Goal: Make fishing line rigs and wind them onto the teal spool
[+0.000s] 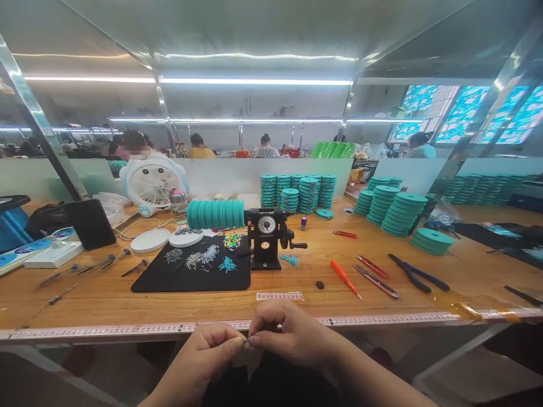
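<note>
Both hands meet just below the table's front edge, their fingertips touching. My left hand (214, 351) is closed in a pinch, and at its thumb tip shows a tiny bluish-green item (246, 341). My right hand (288, 333) pinches at the same spot from the right. The small item is mostly hidden between the fingers, too small to name. Beyond the hands stands a black winding machine (266, 243) with a dial and a crank, a row of teal spools (216, 214) on its left side. A black mat (165, 277) bears small piles of beads and metal parts.
A printed measuring tape (127, 329) runs along the front edge. On the right lie an orange screwdriver (343, 275), a cutter knife (376, 281) and pliers (409, 272). Stacked teal spools (403, 213) stand behind. At the left are a phone (90, 224) and a fan (155, 183).
</note>
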Demonstrator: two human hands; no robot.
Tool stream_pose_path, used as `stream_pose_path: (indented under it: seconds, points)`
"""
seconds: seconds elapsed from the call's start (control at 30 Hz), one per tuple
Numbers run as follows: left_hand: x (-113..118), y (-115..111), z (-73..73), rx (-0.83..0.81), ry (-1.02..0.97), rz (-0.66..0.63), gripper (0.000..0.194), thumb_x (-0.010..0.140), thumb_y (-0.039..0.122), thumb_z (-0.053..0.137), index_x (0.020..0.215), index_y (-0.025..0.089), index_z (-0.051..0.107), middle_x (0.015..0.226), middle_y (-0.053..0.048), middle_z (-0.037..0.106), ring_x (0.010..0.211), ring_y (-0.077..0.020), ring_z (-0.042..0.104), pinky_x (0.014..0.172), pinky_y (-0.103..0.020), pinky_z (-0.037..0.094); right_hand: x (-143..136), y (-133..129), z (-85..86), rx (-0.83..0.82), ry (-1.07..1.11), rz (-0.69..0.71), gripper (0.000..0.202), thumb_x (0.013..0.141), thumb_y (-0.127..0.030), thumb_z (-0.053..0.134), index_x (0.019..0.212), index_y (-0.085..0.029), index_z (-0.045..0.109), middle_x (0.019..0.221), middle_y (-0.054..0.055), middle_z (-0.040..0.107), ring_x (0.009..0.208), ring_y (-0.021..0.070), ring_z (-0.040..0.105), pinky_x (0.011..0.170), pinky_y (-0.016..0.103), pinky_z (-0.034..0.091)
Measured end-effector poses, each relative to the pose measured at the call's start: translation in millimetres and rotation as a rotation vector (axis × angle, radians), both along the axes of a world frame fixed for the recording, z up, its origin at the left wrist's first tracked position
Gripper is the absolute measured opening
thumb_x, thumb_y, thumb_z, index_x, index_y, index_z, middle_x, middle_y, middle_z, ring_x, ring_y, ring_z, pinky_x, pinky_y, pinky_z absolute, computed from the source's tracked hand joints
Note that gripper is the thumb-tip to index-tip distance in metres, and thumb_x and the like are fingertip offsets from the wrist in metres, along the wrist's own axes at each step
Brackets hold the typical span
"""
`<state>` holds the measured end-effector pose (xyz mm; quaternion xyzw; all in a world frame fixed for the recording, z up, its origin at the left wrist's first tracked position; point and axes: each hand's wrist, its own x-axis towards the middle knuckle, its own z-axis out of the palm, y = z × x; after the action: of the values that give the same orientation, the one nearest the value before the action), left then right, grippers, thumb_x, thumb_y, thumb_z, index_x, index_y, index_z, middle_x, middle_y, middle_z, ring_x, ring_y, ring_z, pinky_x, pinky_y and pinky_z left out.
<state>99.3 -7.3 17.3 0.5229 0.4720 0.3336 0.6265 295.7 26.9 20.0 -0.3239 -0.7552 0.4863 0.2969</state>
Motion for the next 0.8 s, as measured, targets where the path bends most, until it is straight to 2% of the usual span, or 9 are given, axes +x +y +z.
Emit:
stream_pose_path:
  seconds: [0.13,0.27,0.33,0.4,0.43,0.53,0.6,0.67,0.8]
  points:
    - [4,-4,13.4,0.174,0.160,-0.011,0.030,0.078,0.041,0.062,0.064,0.015,0.069,0.059,0.000,0.057,0.059,-0.0131,0.044,0.058,-0.023,0.034,-1,-2,-4.8,-0.010,0.050,-0.026,0.007,0.074,-0.018,0.065,0.071,-0.015,0.070,0.058,-0.004,0.056,0.057,0.0078,0.048,0.054,0.018,0.035]
    - [4,-6,19.7,0.244,0.266,-0.024,0.029,0.080,0.038,0.059,0.064,0.015,0.068,0.060,-0.001,0.059,0.062,-0.0145,0.047,0.061,-0.024,0.035,-3,-6,-5.8,-0.008,0.067,-0.026,0.013,0.077,-0.020,0.063,0.069,-0.015,0.072,0.055,-0.003,0.056,0.054,0.0078,0.047,0.053,0.020,0.035]
    - [2,-5,14.7,0.176,0.190,-0.023,0.028,0.077,0.038,0.063,0.064,0.014,0.067,0.059,0.000,0.055,0.059,-0.0124,0.043,0.057,-0.023,0.033,-3,-8,-6.3,-0.006,0.033,-0.040,0.011,0.077,-0.019,0.063,0.071,-0.015,0.072,0.058,-0.003,0.057,0.056,0.0084,0.048,0.055,0.020,0.036]
    - [-1,-2,5.7,0.034,0.042,-0.009,0.028,0.074,0.038,0.067,0.062,0.014,0.064,0.051,0.004,0.045,0.050,-0.0082,0.032,0.048,-0.021,0.024,-1,-8,-8.9,-0.054,0.017,-0.003,0.010,0.074,-0.021,0.067,0.081,-0.016,0.071,0.065,-0.002,0.060,0.060,0.0091,0.050,0.058,0.021,0.038]
    - [-2,-1,0.7,-0.041,-0.036,0.000,0.027,0.073,0.038,0.068,0.062,0.014,0.062,0.047,0.007,0.038,0.046,-0.0067,0.024,0.044,-0.021,0.017,1,-7,-11.4,-0.096,0.043,0.036,0.017,0.073,-0.023,0.069,0.088,-0.016,0.070,0.070,-0.001,0.061,0.064,0.0098,0.051,0.060,0.021,0.039]
    - [-2,0,-11.5,-0.210,-0.230,0.020,0.028,0.071,0.037,0.072,0.063,0.016,0.056,0.043,0.012,0.024,0.041,-0.0051,0.009,0.041,-0.022,0.006,6,-4,-22.6,-0.257,0.261,0.139,0.037,0.075,-0.033,0.069,0.107,-0.017,0.064,0.088,0.003,0.064,0.078,0.0136,0.057,0.073,0.026,0.044]
    - [0,-1,-15.5,-0.294,-0.323,0.019,0.028,0.070,0.037,0.074,0.067,0.017,0.055,0.043,0.012,0.025,0.040,-0.0039,0.009,0.039,-0.020,0.006,7,-2,-29.6,-0.365,0.411,0.158,0.037,0.080,-0.038,0.063,0.109,-0.015,0.063,0.093,0.007,0.066,0.084,0.0158,0.060,0.078,0.031,0.045]
    - [2,-1,-17.1,-0.362,-0.391,0.010,0.029,0.068,0.037,0.076,0.070,0.016,0.056,0.043,0.013,0.025,0.039,-0.0026,0.007,0.037,-0.018,0.006,4,-2,-32.3,-0.419,0.479,0.146,0.035,0.079,-0.037,0.064,0.106,-0.014,0.064,0.091,0.008,0.068,0.082,0.0161,0.062,0.078,0.032,0.046]
    - [2,2,-19.7,-0.424,-0.510,0.013,0.032,0.064,0.035,0.081,0.069,0.016,0.055,0.043,0.014,0.023,0.038,-0.0012,0.006,0.035,-0.014,0.006,-5,-9,-24.8,-0.245,0.427,0.023,0.022,0.075,-0.028,0.070,0.093,-0.015,0.066,0.084,0.004,0.068,0.080,0.0153,0.063,0.078,0.030,0.047]
